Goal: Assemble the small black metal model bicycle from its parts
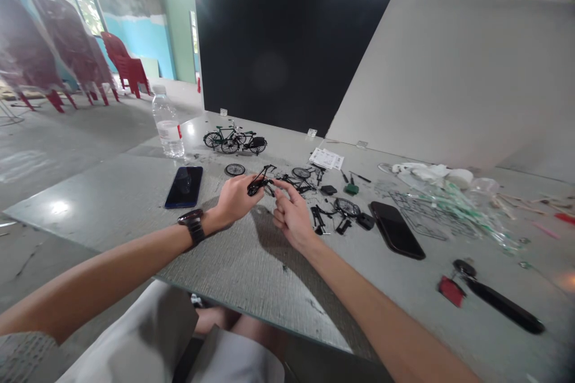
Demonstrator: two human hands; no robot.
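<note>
My left hand point(236, 197) pinches the model bicycle point(257, 186), probably light, brittle, best held mid-frame; whether my right hand point(293, 215) grips, I can't tell.

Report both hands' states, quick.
Left hand: closed, holding a black model bicycle part.
Right hand: partly curled close by; whether it grips anything cannot be told.

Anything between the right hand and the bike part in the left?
Nothing visible: the right hand is right at the bike part in the left hand. A loose wheel lies beyond, not between.
</note>
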